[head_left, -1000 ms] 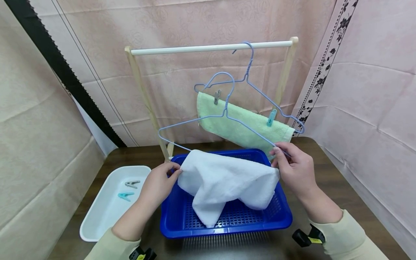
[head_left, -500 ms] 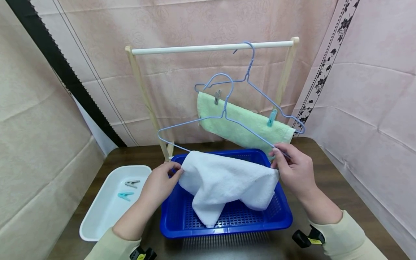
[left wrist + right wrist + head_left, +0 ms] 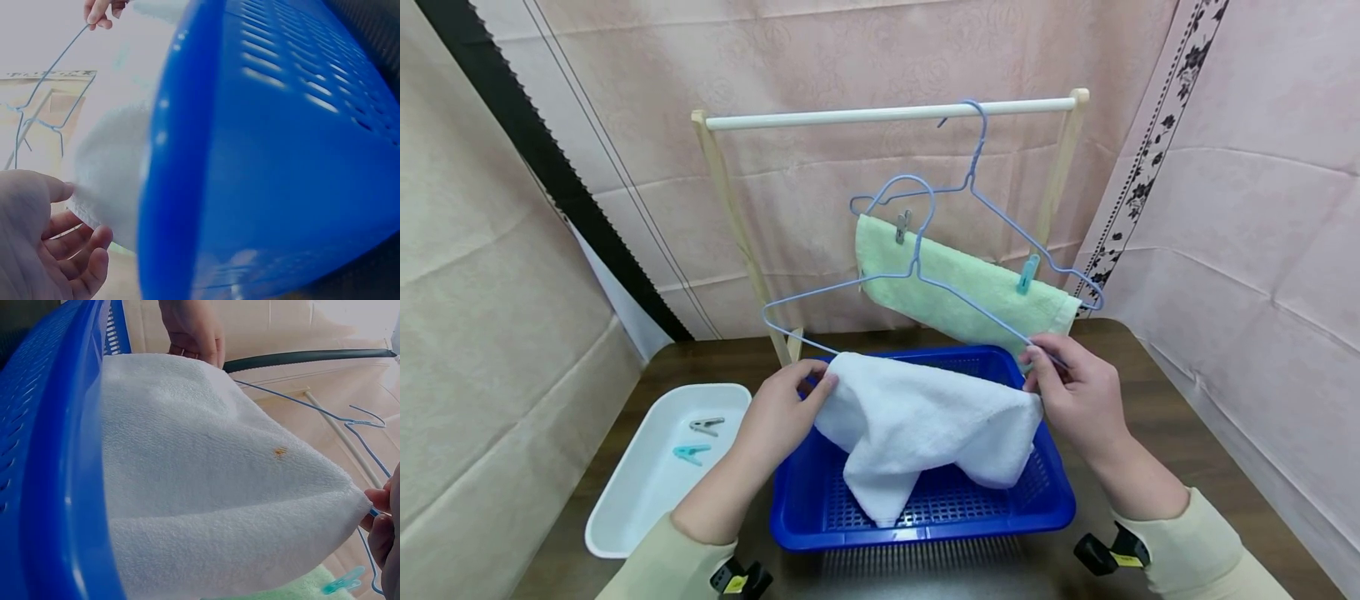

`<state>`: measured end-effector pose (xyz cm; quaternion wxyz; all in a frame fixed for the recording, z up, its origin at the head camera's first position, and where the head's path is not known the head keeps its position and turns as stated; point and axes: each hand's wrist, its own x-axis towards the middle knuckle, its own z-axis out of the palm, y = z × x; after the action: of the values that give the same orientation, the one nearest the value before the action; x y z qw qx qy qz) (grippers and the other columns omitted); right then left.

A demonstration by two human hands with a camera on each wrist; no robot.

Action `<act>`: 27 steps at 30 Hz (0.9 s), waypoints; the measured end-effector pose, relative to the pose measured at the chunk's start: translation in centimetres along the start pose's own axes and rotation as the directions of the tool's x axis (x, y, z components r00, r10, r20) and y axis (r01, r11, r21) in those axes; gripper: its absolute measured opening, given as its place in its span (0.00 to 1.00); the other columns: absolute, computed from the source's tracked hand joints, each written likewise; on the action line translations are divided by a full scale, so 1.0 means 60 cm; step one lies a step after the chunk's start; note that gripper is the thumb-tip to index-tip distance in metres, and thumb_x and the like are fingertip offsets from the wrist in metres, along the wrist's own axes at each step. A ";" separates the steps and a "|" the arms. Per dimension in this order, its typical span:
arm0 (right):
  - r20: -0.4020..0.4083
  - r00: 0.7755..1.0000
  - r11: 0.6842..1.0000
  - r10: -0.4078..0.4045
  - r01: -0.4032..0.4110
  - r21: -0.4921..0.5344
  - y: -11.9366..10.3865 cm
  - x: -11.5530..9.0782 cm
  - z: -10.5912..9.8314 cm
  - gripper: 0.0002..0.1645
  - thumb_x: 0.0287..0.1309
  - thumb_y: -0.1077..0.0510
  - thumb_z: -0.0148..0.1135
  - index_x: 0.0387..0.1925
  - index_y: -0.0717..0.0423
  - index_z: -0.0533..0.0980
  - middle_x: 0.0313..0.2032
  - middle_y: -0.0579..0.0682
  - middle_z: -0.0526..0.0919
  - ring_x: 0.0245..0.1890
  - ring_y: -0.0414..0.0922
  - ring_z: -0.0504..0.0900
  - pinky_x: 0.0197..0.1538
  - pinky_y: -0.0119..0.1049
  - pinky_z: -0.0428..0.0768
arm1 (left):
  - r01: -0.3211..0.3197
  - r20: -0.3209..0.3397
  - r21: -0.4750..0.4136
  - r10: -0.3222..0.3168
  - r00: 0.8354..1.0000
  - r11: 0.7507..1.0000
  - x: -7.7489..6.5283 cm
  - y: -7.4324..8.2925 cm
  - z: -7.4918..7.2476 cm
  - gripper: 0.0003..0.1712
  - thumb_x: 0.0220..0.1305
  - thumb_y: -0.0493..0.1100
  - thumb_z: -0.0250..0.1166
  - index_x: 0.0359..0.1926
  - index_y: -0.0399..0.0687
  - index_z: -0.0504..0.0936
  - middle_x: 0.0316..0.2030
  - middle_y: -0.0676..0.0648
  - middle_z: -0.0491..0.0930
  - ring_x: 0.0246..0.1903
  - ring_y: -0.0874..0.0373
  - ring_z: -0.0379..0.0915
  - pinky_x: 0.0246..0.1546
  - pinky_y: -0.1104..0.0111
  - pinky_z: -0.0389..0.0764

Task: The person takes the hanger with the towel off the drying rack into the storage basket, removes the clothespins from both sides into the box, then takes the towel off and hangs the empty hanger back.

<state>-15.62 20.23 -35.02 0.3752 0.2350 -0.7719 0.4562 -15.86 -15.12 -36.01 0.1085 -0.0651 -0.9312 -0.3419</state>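
Note:
In the head view, a white towel (image 3: 917, 425) is draped over the lower bar of a blue wire hanger (image 3: 917, 267), above a blue basket (image 3: 917, 537). My right hand (image 3: 1078, 387) holds the hanger's right end beside the towel's corner; a blue bit of wire shows at its fingers in the right wrist view. My left hand (image 3: 786, 408) is at the towel's upper left corner. In the left wrist view, the thumb of my left hand (image 3: 37, 231) touches the towel's edge (image 3: 112, 169), and the other fingers are loosely bent and spread, apart from the thumb.
A second blue hanger (image 3: 973, 158) hangs on the rack's white rod (image 3: 820, 118), with a green towel (image 3: 955, 275) clipped to it by clothespins. At left, a white tray (image 3: 625, 500) holds a grey clothespin (image 3: 706, 426) and a teal clothespin (image 3: 690, 453).
My left hand has shifted slightly right and up over the towel's left corner. The held hanger's hook has tipped a little lower and leftward. My right hand keeps its hold.

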 end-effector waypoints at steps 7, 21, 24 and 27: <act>0.004 1.000 1.000 -0.008 0.008 0.008 0.001 -0.002 0.000 0.13 0.56 0.78 0.61 0.41 0.64 0.81 0.28 0.56 0.84 0.20 0.34 0.79 0.25 0.21 0.76 | 0.025 -0.004 -0.025 -0.025 1.000 0.999 0.005 0.016 -0.002 0.19 0.71 0.60 0.58 0.53 0.56 0.82 0.43 0.51 0.81 0.40 0.55 0.76 0.39 0.59 0.79; 0.025 0.999 0.999 -0.047 0.047 0.013 0.002 0.000 -0.002 0.15 0.55 0.79 0.61 0.41 0.64 0.81 0.28 0.50 0.84 0.20 0.35 0.79 0.26 0.21 0.77 | 0.043 -0.032 -0.043 -0.045 0.998 0.998 0.011 0.026 0.002 0.14 0.70 0.57 0.61 0.47 0.57 0.83 0.37 0.52 0.81 0.35 0.55 0.75 0.35 0.62 0.79; 0.023 0.999 0.999 -0.044 0.044 0.006 0.003 0.000 -0.002 0.15 0.55 0.79 0.61 0.41 0.64 0.81 0.28 0.51 0.84 0.20 0.35 0.79 0.25 0.21 0.77 | 0.048 -0.029 -0.048 -0.050 0.998 0.998 0.011 0.027 0.003 0.12 0.69 0.55 0.63 0.46 0.56 0.83 0.37 0.52 0.81 0.35 0.55 0.74 0.36 0.62 0.79; 0.020 0.999 1.000 -0.029 0.029 -0.004 0.004 0.000 -0.003 0.13 0.56 0.78 0.61 0.41 0.64 0.81 0.28 0.53 0.84 0.20 0.35 0.78 0.26 0.21 0.76 | 0.045 -0.026 -0.046 -0.046 0.999 0.998 0.012 0.027 0.004 0.11 0.68 0.55 0.64 0.44 0.57 0.83 0.37 0.52 0.81 0.35 0.55 0.75 0.36 0.62 0.79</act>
<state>-15.74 20.50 -35.11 0.3745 0.2498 -0.7730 0.4470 -16.25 -13.69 -34.98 0.1118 -0.0419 -0.9229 -0.3661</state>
